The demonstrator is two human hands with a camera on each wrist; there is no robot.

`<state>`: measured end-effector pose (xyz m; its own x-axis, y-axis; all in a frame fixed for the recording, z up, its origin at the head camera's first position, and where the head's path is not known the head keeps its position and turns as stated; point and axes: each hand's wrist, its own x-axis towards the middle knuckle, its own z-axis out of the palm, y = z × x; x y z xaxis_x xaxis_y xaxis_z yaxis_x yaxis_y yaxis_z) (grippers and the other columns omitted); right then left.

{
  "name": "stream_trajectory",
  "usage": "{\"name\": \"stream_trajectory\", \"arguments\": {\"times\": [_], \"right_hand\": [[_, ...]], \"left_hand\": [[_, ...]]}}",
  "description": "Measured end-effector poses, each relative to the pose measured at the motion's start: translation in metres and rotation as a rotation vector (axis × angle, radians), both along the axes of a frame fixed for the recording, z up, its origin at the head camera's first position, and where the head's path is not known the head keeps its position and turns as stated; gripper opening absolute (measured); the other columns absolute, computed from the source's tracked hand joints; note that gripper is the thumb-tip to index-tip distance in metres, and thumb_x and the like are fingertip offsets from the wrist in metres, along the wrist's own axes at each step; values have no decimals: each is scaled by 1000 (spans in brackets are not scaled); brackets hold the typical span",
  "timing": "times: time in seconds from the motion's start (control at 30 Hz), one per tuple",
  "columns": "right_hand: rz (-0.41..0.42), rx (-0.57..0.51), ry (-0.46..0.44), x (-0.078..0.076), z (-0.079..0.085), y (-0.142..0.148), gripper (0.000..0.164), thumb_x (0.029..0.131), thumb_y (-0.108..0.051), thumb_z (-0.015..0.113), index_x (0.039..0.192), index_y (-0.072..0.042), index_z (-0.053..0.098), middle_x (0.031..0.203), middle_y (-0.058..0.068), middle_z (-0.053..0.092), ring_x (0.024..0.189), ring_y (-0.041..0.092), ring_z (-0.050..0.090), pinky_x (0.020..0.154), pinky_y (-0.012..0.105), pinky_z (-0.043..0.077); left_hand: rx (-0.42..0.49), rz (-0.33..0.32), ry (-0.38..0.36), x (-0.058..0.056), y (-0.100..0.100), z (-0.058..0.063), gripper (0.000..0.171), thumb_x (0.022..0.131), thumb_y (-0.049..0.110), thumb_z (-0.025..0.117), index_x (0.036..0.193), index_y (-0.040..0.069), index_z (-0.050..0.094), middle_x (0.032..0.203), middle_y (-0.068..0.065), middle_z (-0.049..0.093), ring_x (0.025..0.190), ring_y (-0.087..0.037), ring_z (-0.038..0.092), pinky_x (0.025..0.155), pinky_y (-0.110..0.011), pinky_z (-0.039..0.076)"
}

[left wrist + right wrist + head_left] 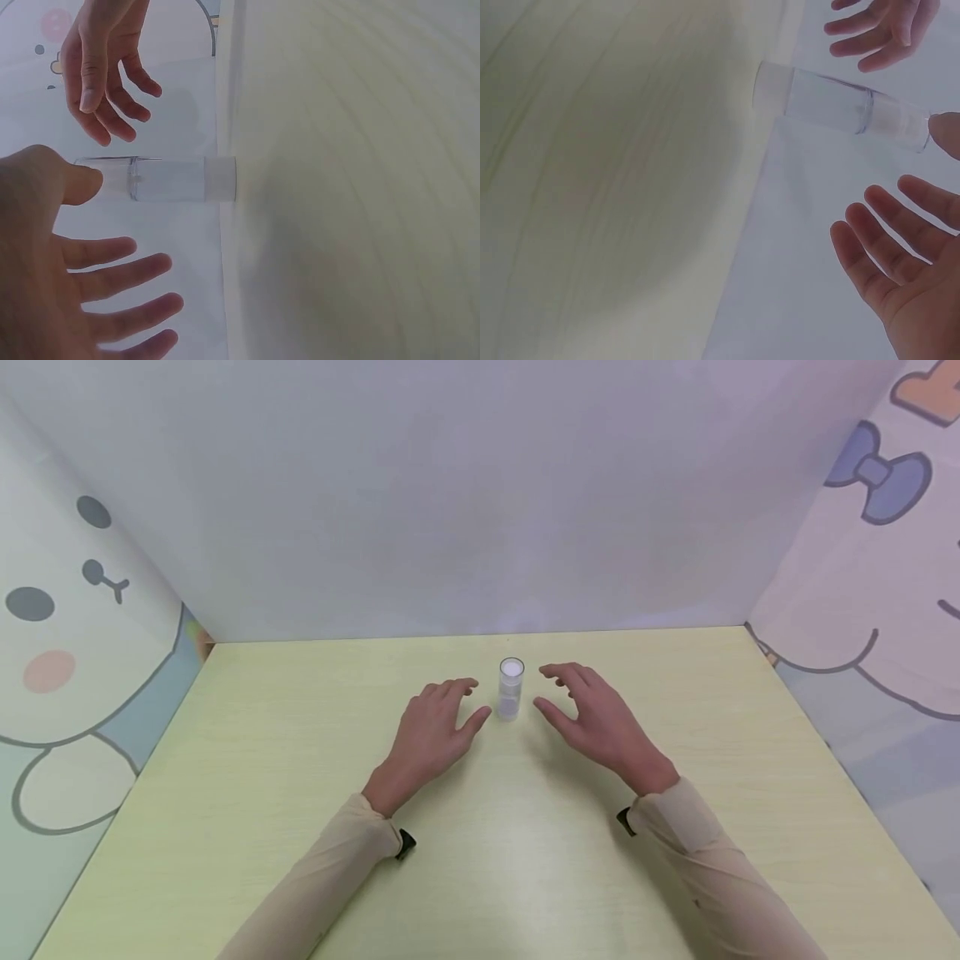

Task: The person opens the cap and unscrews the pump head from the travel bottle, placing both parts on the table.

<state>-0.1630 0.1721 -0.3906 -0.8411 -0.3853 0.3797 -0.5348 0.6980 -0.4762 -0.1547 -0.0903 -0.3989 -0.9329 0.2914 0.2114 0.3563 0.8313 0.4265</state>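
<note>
A small clear cylindrical bottle [509,692] with a white band at its bottom stands upright on the pale wooden table [300,710]. My left hand [433,731] is to the left of it, thumb and fingers spread and apart from it. On the other side my right hand [600,722] is held with its fingers relaxed, also apart from the bottle. In the left wrist view the bottle [169,180] shows a clear upper part and a white base. The right wrist view shows the same bottle [829,101] between both hands, with nothing in either palm.
A plain pale wall [480,510] rises behind the table's far edge. Side panels with cartoon figures stand at the left [82,652] and right [847,568]. Each wrist wears a dark strap under a beige sleeve [330,860].
</note>
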Motion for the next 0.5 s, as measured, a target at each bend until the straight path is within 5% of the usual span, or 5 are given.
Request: {"name": "stream_trajectory", "arguments": {"times": [0.5], "right_hand": [[57,-232,-166,-19,-10,-13,43,100,-17,71,139,-5,57,135,15,65,121,30,65,99,46,59]], "left_hand": [[25,-10,-56,-12,17,-6,48,104,42,62,144,15,56,132,-5,72,124,-33,64,98,-53,55]]}}
